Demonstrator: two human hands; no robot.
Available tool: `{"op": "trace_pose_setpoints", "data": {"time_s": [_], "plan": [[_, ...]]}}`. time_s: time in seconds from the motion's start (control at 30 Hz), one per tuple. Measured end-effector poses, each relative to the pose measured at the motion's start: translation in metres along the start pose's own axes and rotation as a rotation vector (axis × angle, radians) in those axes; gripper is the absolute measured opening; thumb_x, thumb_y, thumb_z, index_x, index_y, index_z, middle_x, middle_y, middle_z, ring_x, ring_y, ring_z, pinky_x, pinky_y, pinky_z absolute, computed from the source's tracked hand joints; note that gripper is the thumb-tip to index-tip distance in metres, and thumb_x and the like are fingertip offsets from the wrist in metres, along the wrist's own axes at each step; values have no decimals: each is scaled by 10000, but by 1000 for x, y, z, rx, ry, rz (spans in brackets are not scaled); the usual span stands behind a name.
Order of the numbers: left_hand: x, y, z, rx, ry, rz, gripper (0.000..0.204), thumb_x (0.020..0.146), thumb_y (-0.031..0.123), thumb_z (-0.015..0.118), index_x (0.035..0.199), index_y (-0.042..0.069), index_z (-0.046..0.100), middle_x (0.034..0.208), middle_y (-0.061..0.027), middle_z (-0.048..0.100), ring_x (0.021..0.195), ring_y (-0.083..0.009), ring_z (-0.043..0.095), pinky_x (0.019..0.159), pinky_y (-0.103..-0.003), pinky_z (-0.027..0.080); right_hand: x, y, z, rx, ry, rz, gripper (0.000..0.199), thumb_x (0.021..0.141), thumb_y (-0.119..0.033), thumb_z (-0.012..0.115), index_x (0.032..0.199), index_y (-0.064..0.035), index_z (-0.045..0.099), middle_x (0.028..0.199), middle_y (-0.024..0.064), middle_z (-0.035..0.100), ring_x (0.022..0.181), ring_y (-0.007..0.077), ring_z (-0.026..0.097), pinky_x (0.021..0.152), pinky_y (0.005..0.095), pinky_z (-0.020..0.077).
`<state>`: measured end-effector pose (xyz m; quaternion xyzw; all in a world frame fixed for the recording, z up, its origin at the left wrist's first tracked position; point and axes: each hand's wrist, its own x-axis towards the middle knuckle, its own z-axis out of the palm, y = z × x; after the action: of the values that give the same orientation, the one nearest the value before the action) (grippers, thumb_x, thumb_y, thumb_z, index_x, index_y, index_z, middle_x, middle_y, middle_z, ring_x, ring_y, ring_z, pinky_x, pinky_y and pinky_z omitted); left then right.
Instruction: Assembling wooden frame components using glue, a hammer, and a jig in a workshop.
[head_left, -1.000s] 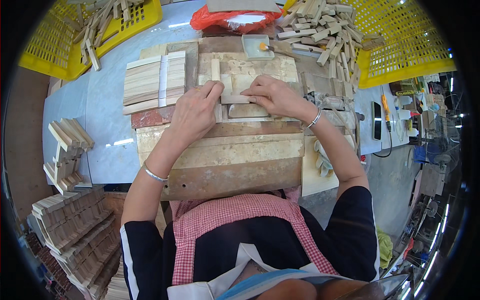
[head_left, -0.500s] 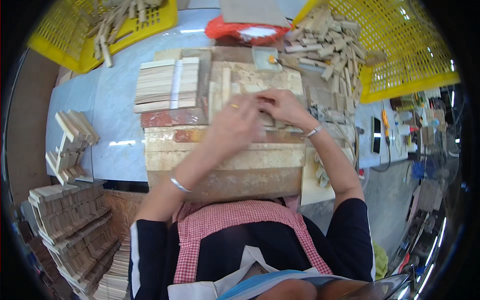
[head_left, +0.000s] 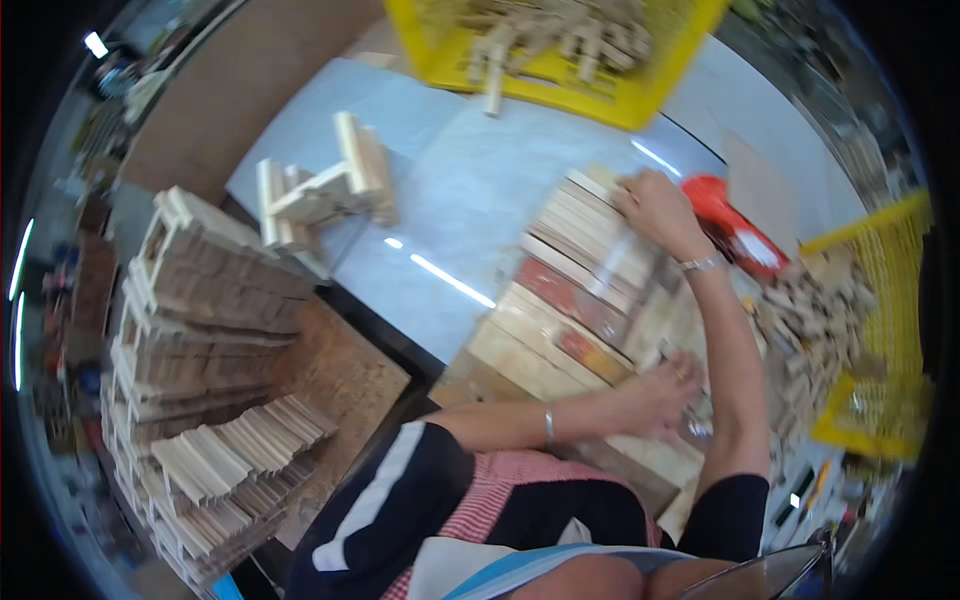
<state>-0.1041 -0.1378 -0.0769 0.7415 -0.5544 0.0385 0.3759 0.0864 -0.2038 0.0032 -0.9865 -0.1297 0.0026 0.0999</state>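
My right hand (head_left: 657, 212) reaches to the far end of a row of pale wooden strips (head_left: 590, 232). Its fingers are curled on the end strip, and a whitish band crosses the row. Nearer my body, my left hand (head_left: 655, 398) is slightly blurred, its fingers bent inward over the right part of the wooden work board (head_left: 530, 345). What those fingers hold, if anything, is hidden. A small metallic fitting shows beside it. Between the strips and my left forearm lie a reddish wooden piece (head_left: 570, 295) and a smaller orange-red patch on the board.
Tall stacks of notched wooden pieces (head_left: 225, 270) rise at the left. A few joined wooden pieces (head_left: 325, 190) stand on the pale blue tabletop (head_left: 450, 200). A yellow basket (head_left: 630, 105) with wood sticks is at the back; loose wooden blocks (head_left: 820, 310) and a red bag (head_left: 735, 225) lie right.
The view has swung left, bringing the stacks inward. My hands, formerly together over the board, are apart: the right is at the wooden strips, the left closer to my body.
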Motion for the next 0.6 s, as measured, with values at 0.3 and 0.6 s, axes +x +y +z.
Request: {"op": "trace_pose_setpoints", "data": {"time_s": [0.3,0.6], "plan": [[3,-7,5,262,-16,66,814,662,571,638,1128,-92,564,1270,-266,437,1223,-437,371,1074,-495,224,23,-1,-4,254,-105,42,231,776,-212,622,845,7,635,783,201,655,767,352,644,687,426,490],[5,-8,-2,145,19,117,785,682,531,659,1187,-56,531,1281,-211,436,1201,-424,375,1080,-488,225,14,5,3,265,-61,20,263,759,-242,573,826,-14,687,822,190,674,783,354,649,748,407,509]]}}
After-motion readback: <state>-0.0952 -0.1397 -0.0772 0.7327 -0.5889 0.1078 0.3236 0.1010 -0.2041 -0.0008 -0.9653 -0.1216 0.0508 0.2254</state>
